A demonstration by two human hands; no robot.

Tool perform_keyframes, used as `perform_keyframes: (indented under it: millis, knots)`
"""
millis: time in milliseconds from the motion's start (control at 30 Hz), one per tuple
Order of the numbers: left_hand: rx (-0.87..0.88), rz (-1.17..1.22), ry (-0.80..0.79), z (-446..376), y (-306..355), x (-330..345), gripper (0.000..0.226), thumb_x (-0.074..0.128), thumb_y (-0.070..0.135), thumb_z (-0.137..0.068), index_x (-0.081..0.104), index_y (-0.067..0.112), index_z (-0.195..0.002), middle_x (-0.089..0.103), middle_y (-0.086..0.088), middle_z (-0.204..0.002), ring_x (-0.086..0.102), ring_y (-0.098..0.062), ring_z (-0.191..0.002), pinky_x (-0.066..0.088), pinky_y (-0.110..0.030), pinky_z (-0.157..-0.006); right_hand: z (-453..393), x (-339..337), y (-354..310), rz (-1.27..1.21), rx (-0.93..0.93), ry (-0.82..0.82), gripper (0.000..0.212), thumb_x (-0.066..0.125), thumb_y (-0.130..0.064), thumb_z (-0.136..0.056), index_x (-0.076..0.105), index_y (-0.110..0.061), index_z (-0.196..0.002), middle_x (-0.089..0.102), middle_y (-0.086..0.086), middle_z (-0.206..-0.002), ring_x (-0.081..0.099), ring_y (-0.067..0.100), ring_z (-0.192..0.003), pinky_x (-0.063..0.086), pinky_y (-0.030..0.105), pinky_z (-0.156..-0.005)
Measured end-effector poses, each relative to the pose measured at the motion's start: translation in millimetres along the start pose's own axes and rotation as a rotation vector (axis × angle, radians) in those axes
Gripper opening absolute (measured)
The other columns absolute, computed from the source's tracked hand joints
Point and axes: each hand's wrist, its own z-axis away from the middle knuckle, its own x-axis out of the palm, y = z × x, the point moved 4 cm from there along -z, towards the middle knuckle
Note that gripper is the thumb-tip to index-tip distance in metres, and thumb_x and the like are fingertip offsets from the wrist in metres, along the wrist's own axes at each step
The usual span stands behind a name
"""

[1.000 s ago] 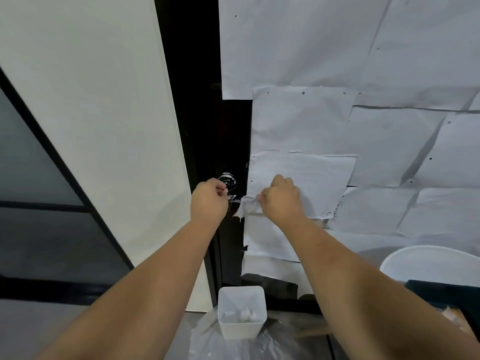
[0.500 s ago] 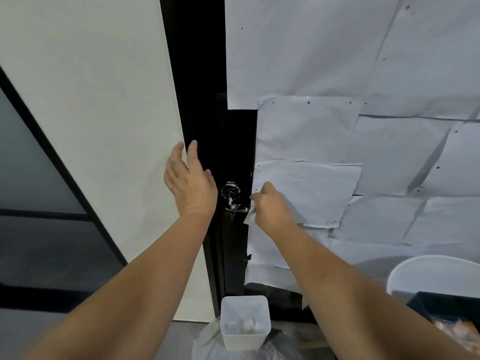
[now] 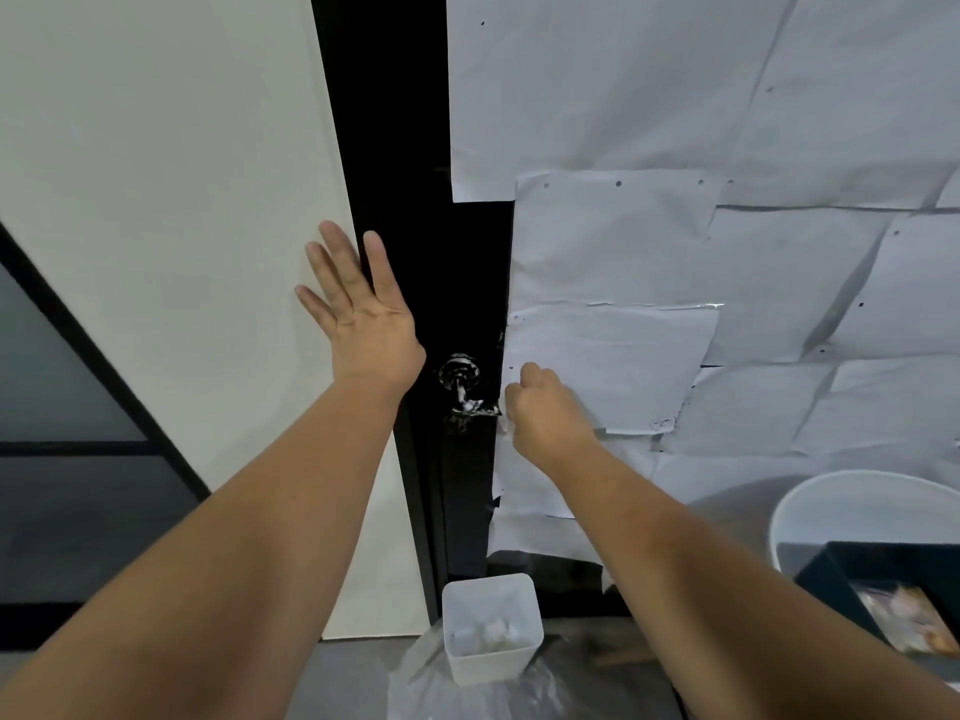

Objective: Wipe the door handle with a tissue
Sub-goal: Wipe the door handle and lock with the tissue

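Note:
A shiny metal door handle (image 3: 461, 381) juts from the black door (image 3: 415, 148) at mid-height. My right hand (image 3: 545, 415) is curled round the lever's right end, with a scrap of white tissue (image 3: 503, 422) showing at its lower left edge; most of the tissue is hidden in the fist. My left hand (image 3: 358, 314) is flat, fingers spread and straight, against the white wall panel (image 3: 171, 200) and the door's left edge, just up and left of the handle.
White paper sheets (image 3: 675, 252) cover the door's right part. A small white bin (image 3: 491, 626) with crumpled tissues stands on the floor below the handle, on clear plastic. A white round tub (image 3: 841, 506) and a dark box (image 3: 883, 579) sit at the lower right.
My left hand let go of the handle's knob, opened and rose to lie flat against the wall panel. My right hand stayed on the lever with the tissue, shifting slightly.

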Motion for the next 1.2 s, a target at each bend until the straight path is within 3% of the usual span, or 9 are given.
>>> perform_keyframes:
  millis: [100,267,433,567,700,933,1067,1133,1200]
  knots:
    - [0.012,0.019,0.014,0,-2,2,0.110,0.057,0.001,-0.076,-0.027,0.011,-0.146,-0.020,-0.034,-0.150,-0.017,-0.055,-0.138,0.000,-0.074,-0.107,0,1,-19,0.008,-0.048,0.026,0.030,0.048,0.019,-0.060,0.038,-0.008,-0.068,0.034,0.009,-0.083,0.034,0.024,-0.073,0.027,0.033,-0.055]
    - [0.010,0.009,0.008,0,-3,3,0.115,0.058,-0.004,-0.073,-0.032,0.012,-0.143,-0.022,-0.034,-0.150,-0.018,-0.055,-0.137,0.000,-0.074,-0.107,5,4,-1,0.064,-0.047,0.004,0.026,0.053,0.017,-0.066,0.053,-0.005,-0.079,0.044,0.010,-0.088,0.043,0.026,-0.080,0.029,0.032,-0.059]
    - [0.000,0.013,-0.019,-1,-1,0,0.116,0.058,-0.004,-0.074,-0.035,0.012,-0.142,-0.024,-0.034,-0.149,-0.020,-0.055,-0.137,0.000,-0.074,-0.107,13,-1,32,0.011,0.035,0.023,0.017,0.062,0.010,-0.072,0.057,-0.005,-0.077,0.045,0.010,-0.084,0.037,0.021,-0.071,0.029,0.030,-0.057]
    - [0.003,0.020,-0.023,0,-1,-1,0.115,0.057,-0.005,-0.075,-0.037,0.013,-0.140,-0.025,-0.034,-0.149,-0.021,-0.055,-0.137,-0.002,-0.073,-0.107,12,-8,12,0.012,0.011,-0.015,0.025,0.047,0.017,-0.071,0.044,-0.007,-0.074,0.031,0.006,-0.086,0.033,0.022,-0.076,0.027,0.030,-0.060]
    - [0.013,0.018,-0.004,0,-2,-1,0.115,0.056,-0.006,-0.074,-0.035,0.013,-0.142,-0.023,-0.034,-0.150,-0.020,-0.055,-0.137,-0.002,-0.073,-0.108,7,-9,-11,0.016,-0.050,-0.021,0.027,0.048,0.017,-0.070,0.039,-0.008,-0.075,0.029,0.006,-0.087,0.030,0.021,-0.076,0.026,0.030,-0.060]
    - [0.017,0.013,0.010,-1,-3,1,0.116,0.057,-0.007,-0.073,-0.033,0.013,-0.143,-0.022,-0.034,-0.150,-0.018,-0.056,-0.137,-0.001,-0.073,-0.107,15,0,33,0.009,0.043,-0.007,0.032,0.047,0.018,-0.072,0.063,-0.001,-0.093,0.044,0.012,-0.093,0.031,0.022,-0.072,0.029,0.032,-0.056]
    - [0.010,0.005,0.013,-1,-3,1,0.114,0.055,-0.008,-0.073,-0.033,0.012,-0.143,-0.021,-0.034,-0.150,-0.017,-0.057,-0.137,0.000,-0.074,-0.107,14,-7,20,0.028,0.043,0.000,0.023,0.047,0.023,-0.067,0.052,0.001,-0.071,0.035,0.010,-0.083,0.030,0.023,-0.069,0.018,0.027,-0.045]
    - [0.010,0.010,0.008,-1,-2,2,0.113,0.053,-0.008,-0.073,-0.034,0.013,-0.142,-0.021,-0.034,-0.150,-0.017,-0.057,-0.137,0.000,-0.074,-0.107,13,-8,4,0.029,-0.014,0.007,0.030,0.045,0.025,-0.062,0.040,-0.004,-0.063,0.030,0.009,-0.080,0.028,0.023,-0.067,0.006,0.026,-0.045]
    - [0.011,0.011,0.008,0,-2,1,0.111,0.051,-0.008,-0.073,-0.035,0.013,-0.142,-0.021,-0.034,-0.150,-0.018,-0.057,-0.137,0.001,-0.074,-0.107,12,-5,-1,0.036,-0.038,0.001,0.033,0.045,0.025,-0.056,0.038,-0.007,-0.061,0.031,0.009,-0.078,0.031,0.024,-0.068,0.006,0.026,-0.046]
